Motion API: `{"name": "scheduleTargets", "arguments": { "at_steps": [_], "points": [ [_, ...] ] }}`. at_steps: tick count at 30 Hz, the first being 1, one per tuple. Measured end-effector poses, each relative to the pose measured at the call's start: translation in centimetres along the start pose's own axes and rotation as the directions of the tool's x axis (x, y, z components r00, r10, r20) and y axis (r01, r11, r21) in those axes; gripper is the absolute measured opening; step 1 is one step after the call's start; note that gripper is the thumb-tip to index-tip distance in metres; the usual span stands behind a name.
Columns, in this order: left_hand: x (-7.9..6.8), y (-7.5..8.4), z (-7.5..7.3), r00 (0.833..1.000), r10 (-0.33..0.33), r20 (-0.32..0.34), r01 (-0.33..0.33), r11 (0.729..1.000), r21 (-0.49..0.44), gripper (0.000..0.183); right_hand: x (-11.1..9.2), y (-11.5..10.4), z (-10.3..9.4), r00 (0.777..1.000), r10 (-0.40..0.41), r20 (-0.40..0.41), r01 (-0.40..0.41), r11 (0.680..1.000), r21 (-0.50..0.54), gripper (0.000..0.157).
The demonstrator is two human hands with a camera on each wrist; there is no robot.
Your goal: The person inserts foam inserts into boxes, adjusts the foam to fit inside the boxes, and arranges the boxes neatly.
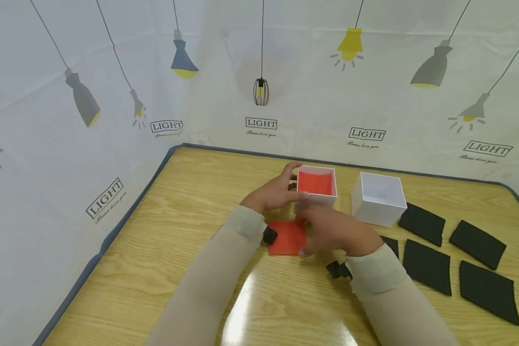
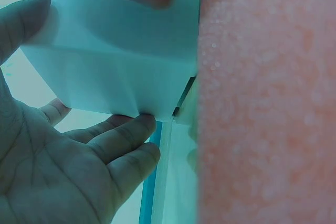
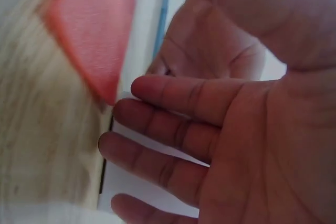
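A white square box (image 1: 316, 199) with a red inner bottom stands near the back of the table. My left hand (image 1: 273, 191) holds it from the left, thumb along the near side and fingers at the left and far sides. In the left wrist view, fingertips (image 2: 144, 124) touch the box wall (image 2: 105, 77). Just in front of the box lies a flat red square (image 1: 285, 239) on the table. My right hand (image 1: 333, 228) hovers at its right edge, covering part of it. The right wrist view shows the right hand's fingers (image 3: 157, 158) extended and holding nothing, beside the red square (image 3: 97, 30).
Right of the held box stands a second white box (image 1: 378, 204), its inside white. Several flat black pieces (image 1: 427, 265) lie in rows on the right of the wooden table (image 1: 164, 230). A white curtain (image 1: 225, 96) printed with lamps rises behind and at the left.
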State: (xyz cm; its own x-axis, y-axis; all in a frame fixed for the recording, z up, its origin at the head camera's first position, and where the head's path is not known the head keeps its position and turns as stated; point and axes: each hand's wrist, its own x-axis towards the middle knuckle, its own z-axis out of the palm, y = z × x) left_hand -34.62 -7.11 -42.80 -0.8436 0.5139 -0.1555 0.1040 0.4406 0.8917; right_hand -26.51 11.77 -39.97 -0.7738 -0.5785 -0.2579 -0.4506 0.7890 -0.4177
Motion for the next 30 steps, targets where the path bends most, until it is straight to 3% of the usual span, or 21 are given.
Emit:
{"name": "scheduleTargets", "arguments": {
  "at_steps": [3,15,30],
  "points": [
    [0.0,-0.1,0.0,1.000,0.001,0.003,-0.001,1.000,-0.008,0.095,0.2,-0.1,0.4,0.999,0.051,0.010,-0.051,0.998,-0.026,0.086],
    [0.0,-0.1,0.0,1.000,0.023,0.008,-0.023,1.000,-0.007,0.095,0.5,-0.7,1.5,0.996,0.089,-0.003,-0.088,0.984,-0.153,0.095],
    [0.1,0.0,0.0,1.000,0.016,0.006,-0.016,1.000,-0.017,0.095,0.7,-1.0,1.9,0.995,0.092,-0.034,-0.098,0.973,-0.207,0.088]
  ]
}}
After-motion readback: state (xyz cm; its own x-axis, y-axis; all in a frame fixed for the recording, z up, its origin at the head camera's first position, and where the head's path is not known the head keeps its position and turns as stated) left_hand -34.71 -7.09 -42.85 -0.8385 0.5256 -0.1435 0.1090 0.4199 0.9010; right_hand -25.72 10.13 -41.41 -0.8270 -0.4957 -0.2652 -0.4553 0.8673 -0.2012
